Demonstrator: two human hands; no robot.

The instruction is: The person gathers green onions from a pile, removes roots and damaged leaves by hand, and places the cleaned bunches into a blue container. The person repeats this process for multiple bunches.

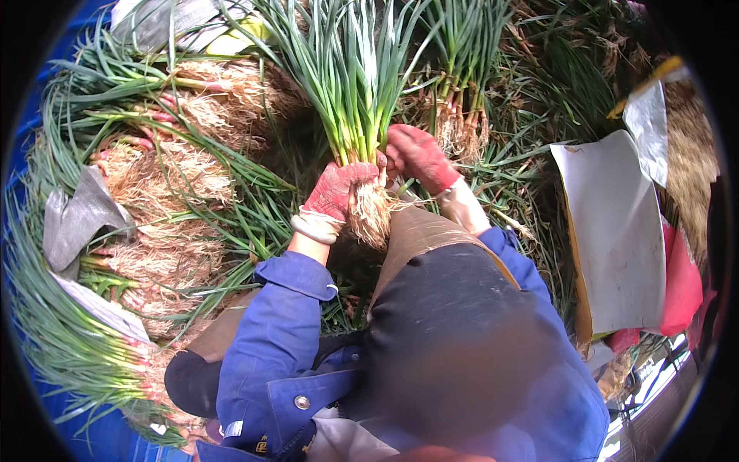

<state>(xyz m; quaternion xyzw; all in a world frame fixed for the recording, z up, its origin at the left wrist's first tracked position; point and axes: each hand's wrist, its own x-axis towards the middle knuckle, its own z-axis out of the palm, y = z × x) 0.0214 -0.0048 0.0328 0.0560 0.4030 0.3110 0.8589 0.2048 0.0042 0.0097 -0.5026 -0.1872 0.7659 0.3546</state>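
A bunch of green-leaved allium plants (361, 98) stands upright in front of me, its pale roots hanging down. My left hand (339, 187), in a red knitted glove with a pale cuff, is closed around the bunch just above the roots. My right hand (420, 156), gloved in red too, is at the right side of the bunch's base, its fingertips partly hidden behind the stems. Whether it grips anything cannot be told. Behind it, another bunch (461, 110) stands upright with its roots down.
Rooted bunches (173, 179) are piled along the left, over blue sheeting (124, 436), with a grey cloth scrap (86, 213) among them. Loose leaves (519, 190) litter the ground at right, beside a white-faced sheet (615, 231) and a red piece (684, 283). My knees are below my hands.
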